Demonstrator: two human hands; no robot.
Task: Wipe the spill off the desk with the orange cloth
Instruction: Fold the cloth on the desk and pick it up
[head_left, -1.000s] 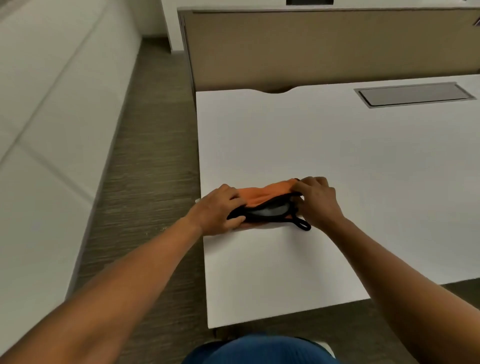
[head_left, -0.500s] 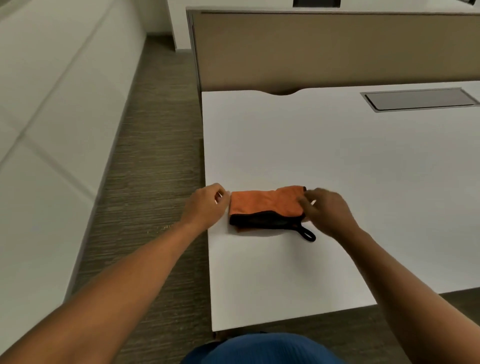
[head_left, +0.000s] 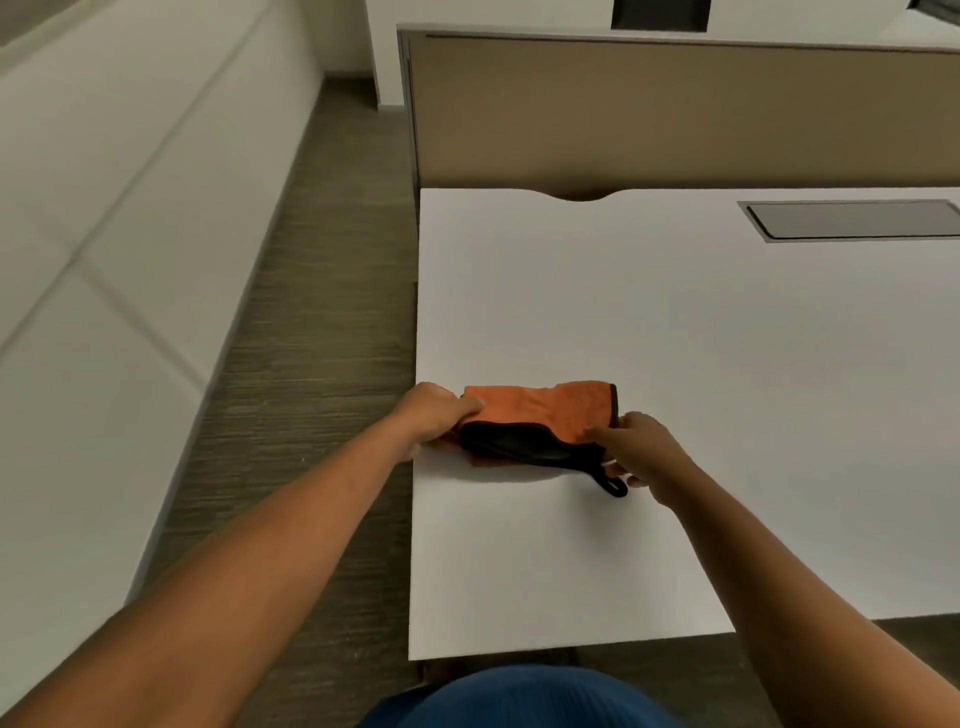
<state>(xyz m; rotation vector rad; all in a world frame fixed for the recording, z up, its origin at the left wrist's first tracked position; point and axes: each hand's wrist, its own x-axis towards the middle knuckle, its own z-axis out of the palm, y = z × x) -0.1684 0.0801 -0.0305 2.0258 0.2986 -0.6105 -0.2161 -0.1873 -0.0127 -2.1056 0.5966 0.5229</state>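
Observation:
An orange cloth (head_left: 540, 413) with a black border and a small black loop lies folded on the white desk (head_left: 675, 338), close to its left edge. My left hand (head_left: 434, 415) grips the cloth's left end. My right hand (head_left: 636, 449) pinches its near right corner by the loop. The black-edged near fold is lifted slightly off the desk. No spill shows on the white surface.
A beige partition (head_left: 675, 114) stands along the desk's far edge. A grey cable hatch (head_left: 852, 221) is set into the desk at the far right. Left of the desk runs a strip of carpeted floor (head_left: 311, 338), then a white wall (head_left: 104, 208).
Both hands had let go of the folded cloth half a second ago. Now they grip its ends again and the near black-edged fold is raised.

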